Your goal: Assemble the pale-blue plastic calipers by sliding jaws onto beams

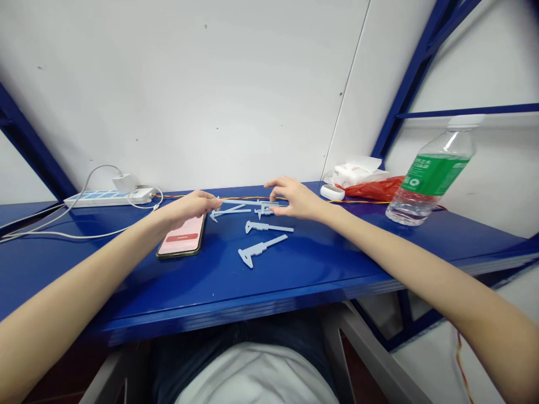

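Right hand (pixel 295 199) hangs half open, its fingers curved just over a pale blue plastic caliper (pixel 264 209) on the blue worktop (pixel 320 264). Left hand (pixel 187 206), fingers together, reaches the tip of another caliper (pixel 229 211), though I can't tell whether it grips. A phone (pixel 181 235) lies just below that hand.

Nothing can be read clearly: below the left hand's fingers (pixel 200 196), a phone (pixel 181 237) shows a red bar with pale lettering (too small to make out), and right of the right hand's fingers (pixel 280 188), a water bottle (pixel 406 207) has a green label (pixel 435 175) with blurred white characters.
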Tool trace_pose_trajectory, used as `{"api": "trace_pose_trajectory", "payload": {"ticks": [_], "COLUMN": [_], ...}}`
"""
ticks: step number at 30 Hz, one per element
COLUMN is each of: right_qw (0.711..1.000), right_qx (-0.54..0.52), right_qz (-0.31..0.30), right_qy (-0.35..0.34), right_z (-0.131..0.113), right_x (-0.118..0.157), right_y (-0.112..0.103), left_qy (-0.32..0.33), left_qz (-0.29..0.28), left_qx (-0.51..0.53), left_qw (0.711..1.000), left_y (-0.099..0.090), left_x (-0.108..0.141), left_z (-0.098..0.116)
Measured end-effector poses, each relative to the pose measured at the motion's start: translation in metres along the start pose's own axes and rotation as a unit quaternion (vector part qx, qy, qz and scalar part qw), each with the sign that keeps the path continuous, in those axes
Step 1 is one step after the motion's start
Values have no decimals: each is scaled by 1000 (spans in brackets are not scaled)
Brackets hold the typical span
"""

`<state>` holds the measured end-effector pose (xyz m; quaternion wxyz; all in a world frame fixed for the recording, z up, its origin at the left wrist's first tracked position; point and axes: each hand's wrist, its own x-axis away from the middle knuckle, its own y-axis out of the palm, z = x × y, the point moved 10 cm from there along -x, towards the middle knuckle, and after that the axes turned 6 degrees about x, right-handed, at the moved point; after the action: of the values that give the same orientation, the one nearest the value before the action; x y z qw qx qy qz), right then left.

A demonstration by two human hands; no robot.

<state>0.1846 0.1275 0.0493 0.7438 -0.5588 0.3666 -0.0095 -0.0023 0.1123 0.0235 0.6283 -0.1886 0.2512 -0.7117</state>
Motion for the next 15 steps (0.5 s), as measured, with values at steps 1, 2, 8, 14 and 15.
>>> {"api": "trace_pose_trajectory", "payload": {"ticks": [1,2,8,14,15], "right_qw": [1000,1000,996,986,985], "right_qx": [5,8,-52,-45,-42], "right_qz": [-11,-20,-75,-160,-165], "right_qy": [10,17,14,21,29], "right_z": [7,11,-18,-47,-46], "right_x": [1,2,5,4,4], "right_y": [3,5,13,30,31], "left_qy": [-5,-14,-32,14,14], "left_qz": [3,5,62,44,36], "left_qx": [-8,-26,-280,-310,-307], "left_qw": [1000,1000,957,950,951], "left_y": [-4,-7,-18,8,14], "left_x": [-1,-3,-7,-4,-2], "left_z": [-4,-8,-15,1,2]}}
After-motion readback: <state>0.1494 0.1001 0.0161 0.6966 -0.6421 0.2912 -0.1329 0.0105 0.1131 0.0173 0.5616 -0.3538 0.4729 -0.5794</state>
